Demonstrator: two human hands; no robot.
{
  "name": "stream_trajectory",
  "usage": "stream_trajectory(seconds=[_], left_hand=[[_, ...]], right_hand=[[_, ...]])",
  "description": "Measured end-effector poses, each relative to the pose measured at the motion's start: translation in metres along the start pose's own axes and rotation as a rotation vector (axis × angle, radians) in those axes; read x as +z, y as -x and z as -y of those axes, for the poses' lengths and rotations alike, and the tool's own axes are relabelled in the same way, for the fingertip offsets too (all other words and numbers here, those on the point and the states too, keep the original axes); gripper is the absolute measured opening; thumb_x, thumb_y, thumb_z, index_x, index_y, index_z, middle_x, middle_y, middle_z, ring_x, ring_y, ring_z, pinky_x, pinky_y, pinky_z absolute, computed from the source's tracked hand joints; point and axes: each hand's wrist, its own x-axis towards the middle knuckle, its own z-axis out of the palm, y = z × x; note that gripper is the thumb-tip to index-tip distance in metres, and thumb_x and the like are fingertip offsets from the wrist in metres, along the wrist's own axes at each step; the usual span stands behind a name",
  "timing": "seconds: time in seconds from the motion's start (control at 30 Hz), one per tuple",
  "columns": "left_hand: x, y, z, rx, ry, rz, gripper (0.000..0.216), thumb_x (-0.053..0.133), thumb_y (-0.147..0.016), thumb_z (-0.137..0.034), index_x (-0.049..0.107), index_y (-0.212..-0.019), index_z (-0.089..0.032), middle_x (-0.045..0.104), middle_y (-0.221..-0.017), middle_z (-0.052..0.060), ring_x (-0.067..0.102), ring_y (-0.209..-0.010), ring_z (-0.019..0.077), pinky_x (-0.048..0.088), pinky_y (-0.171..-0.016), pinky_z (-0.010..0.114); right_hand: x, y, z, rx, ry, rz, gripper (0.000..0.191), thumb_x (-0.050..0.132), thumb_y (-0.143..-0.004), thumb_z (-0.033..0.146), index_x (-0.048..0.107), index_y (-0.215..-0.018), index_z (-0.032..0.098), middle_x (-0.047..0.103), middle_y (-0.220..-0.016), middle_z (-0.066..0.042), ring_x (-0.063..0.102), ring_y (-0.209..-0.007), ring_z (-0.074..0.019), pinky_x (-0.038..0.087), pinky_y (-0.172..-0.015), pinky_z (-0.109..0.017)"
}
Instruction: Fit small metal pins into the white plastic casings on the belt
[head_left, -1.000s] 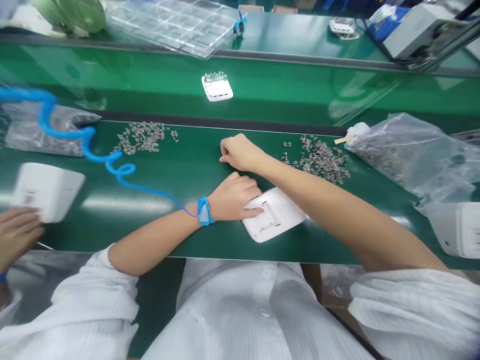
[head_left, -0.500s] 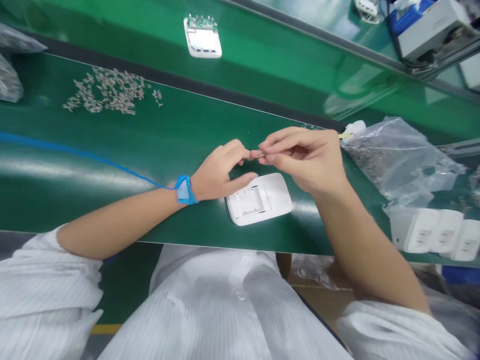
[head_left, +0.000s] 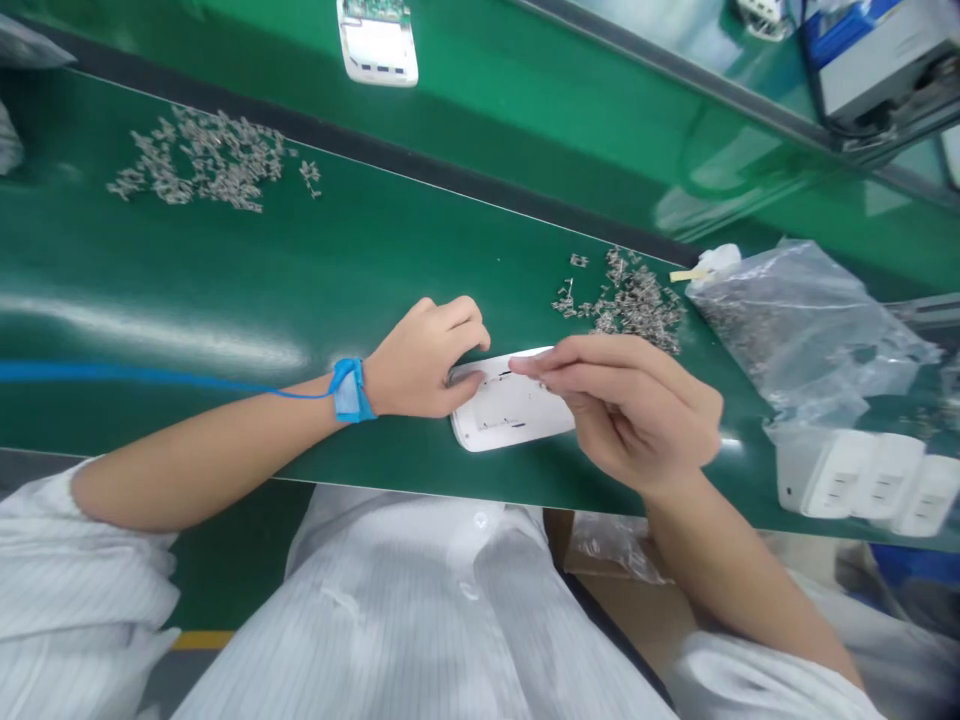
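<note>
A white plastic housing [head_left: 491, 412] with a shallow rectangular recess and small dark slots lies on the green bench. My left hand [head_left: 427, 360] is at its left end, thumb over the rim, the other fingers bent and apart from the thumb, with nothing between them. A blue wrist strap [head_left: 351, 390] circles that wrist. Above the right part of the housing, my right hand [head_left: 637, 405] has its fingertips pinched together at the upper slot. The small metal piece in that pinch is mostly hidden by the fingers.
Small metal pieces form a pile [head_left: 637, 300] beyond my right hand and another pile [head_left: 214, 160] at the far left. A clear plastic bag [head_left: 795, 320] and several white plug-like units [head_left: 877, 475] stand right. A housing with a circuit board [head_left: 379, 45] lies on the raised ledge.
My right hand has come down from my left fingertips to the housing, still pinching, uncovering the right pile. My left hand has drawn slightly left, its fingers now free of the metal piece.
</note>
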Motion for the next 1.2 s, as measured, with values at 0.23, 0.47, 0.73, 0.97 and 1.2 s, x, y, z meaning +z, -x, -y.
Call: stream_trajectory(seconds=[0.23,0.47,0.73,0.97,1.2], left_hand=[[-0.001,-0.005,0.002,-0.032,0.091,0.048,0.014,0.054,-0.088,-0.03,0.058,-0.082,-0.018,0.062,-0.092,0.004,0.058,-0.079,0.0167,0.032,-0.071,0.035],[-0.003,-0.005,0.005,-0.032,0.164,0.098,0.014,0.052,-0.088,-0.026,0.059,-0.08,-0.018,0.063,-0.09,0.004,0.061,-0.082,0.0171,0.034,-0.073,0.036],[-0.003,-0.004,0.006,-0.04,0.159,0.105,0.011,0.051,-0.086,-0.023,0.059,-0.079,-0.018,0.063,-0.09,0.004,0.061,-0.082,0.0172,0.034,-0.074,0.036],[-0.004,-0.006,0.001,-0.057,0.096,0.138,0.009,0.054,-0.08,-0.028,0.053,-0.08,-0.019,0.061,-0.086,0.002,0.055,-0.074,0.0155,0.031,-0.071,0.035],[0.001,-0.007,-0.006,-0.155,0.044,0.147,0.012,0.055,-0.078,-0.029,0.048,-0.078,-0.019,0.057,-0.076,-0.001,0.051,-0.068,0.0146,0.027,-0.068,0.035]], right_hand=[[0.019,0.007,-0.007,0.015,0.253,0.311,0.014,0.054,-0.096,0.008,0.063,-0.096,0.018,0.066,-0.093,-0.008,0.059,-0.085,-0.0184,0.049,-0.067,-0.033],[0.032,0.008,-0.005,-0.058,0.521,0.435,0.015,0.052,-0.099,0.011,0.064,-0.09,0.014,0.065,-0.089,-0.011,0.049,-0.079,-0.021,0.037,-0.065,-0.034],[0.035,0.009,-0.003,-0.042,0.512,0.46,0.015,0.053,-0.099,0.013,0.06,-0.086,0.017,0.064,-0.086,-0.009,0.047,-0.078,-0.0213,0.036,-0.067,-0.035],[0.034,0.002,-0.016,0.144,0.313,0.438,0.006,0.058,-0.097,0.022,0.055,-0.092,0.02,0.062,-0.083,-0.004,0.056,-0.076,-0.0196,0.042,-0.064,-0.031],[0.024,0.024,-0.01,0.157,0.207,0.238,0.052,0.063,-0.094,0.013,0.041,-0.14,0.025,0.078,-0.096,0.001,0.067,-0.089,-0.0199,0.052,-0.08,-0.034]])
